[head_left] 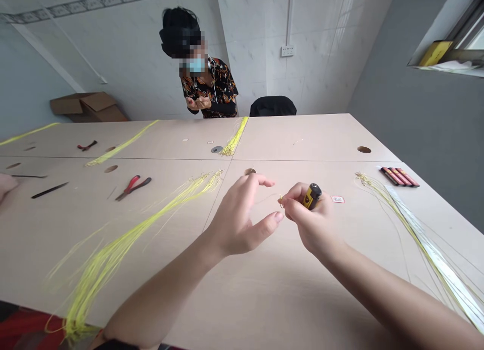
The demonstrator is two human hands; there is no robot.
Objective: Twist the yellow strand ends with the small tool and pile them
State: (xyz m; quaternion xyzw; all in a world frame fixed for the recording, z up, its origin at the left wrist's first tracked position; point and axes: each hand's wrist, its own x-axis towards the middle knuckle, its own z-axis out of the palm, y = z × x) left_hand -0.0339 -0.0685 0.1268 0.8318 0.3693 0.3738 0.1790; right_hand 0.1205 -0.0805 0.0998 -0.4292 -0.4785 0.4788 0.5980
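Observation:
My right hand (308,214) is closed around a black and gold battery (312,195), which stands up out of the fist. Its thumb and forefinger also pinch a small yellow loop (281,200) of thin cord or wire. Just to the left is my left hand (245,216), with its thumb and fingers apart and nothing seen between them. A thin strand seems to run between the hands, too faint to follow. Left of my left arm, a long bundle of yellow cords (151,219) lies across the table.
Red-handled pliers (133,187) and a black tool (50,189) lie on the left. At right, several batteries (400,177) lie beside another cord bundle (393,209). A masked person (212,88) stands across the table (295,289). Another person's hand (5,184) shows at the left edge.

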